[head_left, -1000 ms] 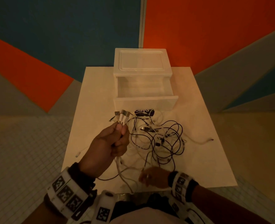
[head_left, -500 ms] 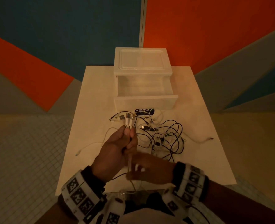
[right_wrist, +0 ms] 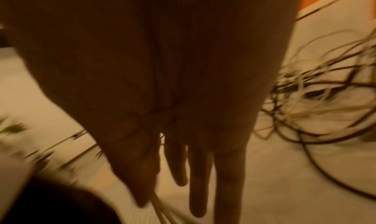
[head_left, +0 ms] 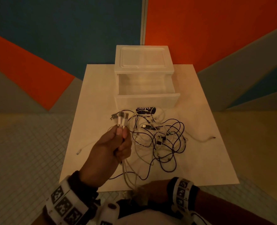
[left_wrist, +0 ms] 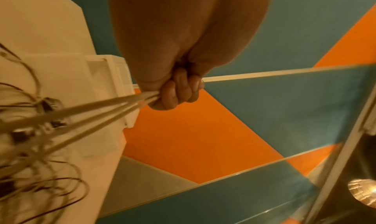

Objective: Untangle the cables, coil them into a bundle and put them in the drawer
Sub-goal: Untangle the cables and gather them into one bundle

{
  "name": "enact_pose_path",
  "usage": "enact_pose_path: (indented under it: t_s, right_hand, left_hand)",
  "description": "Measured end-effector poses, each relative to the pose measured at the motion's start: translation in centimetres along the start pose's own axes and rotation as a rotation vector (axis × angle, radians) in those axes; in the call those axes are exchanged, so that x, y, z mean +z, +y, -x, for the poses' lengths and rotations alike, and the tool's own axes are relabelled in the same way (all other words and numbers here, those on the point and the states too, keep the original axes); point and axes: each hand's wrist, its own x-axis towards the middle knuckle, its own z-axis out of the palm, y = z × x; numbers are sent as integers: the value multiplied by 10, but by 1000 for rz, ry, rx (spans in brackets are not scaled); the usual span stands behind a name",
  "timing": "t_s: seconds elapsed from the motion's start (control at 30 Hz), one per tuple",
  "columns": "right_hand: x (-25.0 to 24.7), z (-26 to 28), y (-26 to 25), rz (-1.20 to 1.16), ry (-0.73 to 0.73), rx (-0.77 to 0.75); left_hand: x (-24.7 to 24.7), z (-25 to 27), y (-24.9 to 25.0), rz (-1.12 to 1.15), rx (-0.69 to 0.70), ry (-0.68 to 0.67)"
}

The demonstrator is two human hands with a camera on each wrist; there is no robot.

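Head: left hand (head_left: 109,149) raised over worktop (head_left: 204,159), fist round white cables' USB plugs (head_left: 121,120); tangled cables (head_left: 160,138) just right of it, before open drawer (head_left: 146,99). Left wrist: fingers (left_wrist: 176,90) curled round taut strands. Right wrist: right hand (right_wrist: 183,139) blurred, fingers straight, thumb against strands.

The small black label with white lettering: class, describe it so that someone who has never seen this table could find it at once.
Start at the white drawer unit at the back of the table, its drawer pulled open toward the viewer. Just in front of the drawer's front panel, at the far edge of the cable tangle, lies the black label. It is the only flat, dark patch with white letters; everything around it is thin cable.
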Motion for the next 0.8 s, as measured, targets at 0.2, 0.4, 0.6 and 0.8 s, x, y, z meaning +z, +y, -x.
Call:
enact_pose_path:
  t_s: [0.2,0.4,0.6,0.8]
  right_hand:
    - [-38,11,56,-217,364,0]
    - [-56,-40,69,51,460,112]
    - [-102,-66,52,47,571,159]
    - [-91,-27,109,-197,980,204]
  left_hand:
    - [-17,5,-23,-7,-50,55]
    - [-24,-10,-34,-14,-35,69]
    - [-33,-25,-33,29,-16,47]
    - [-34,-36,-35,1,-26,58]
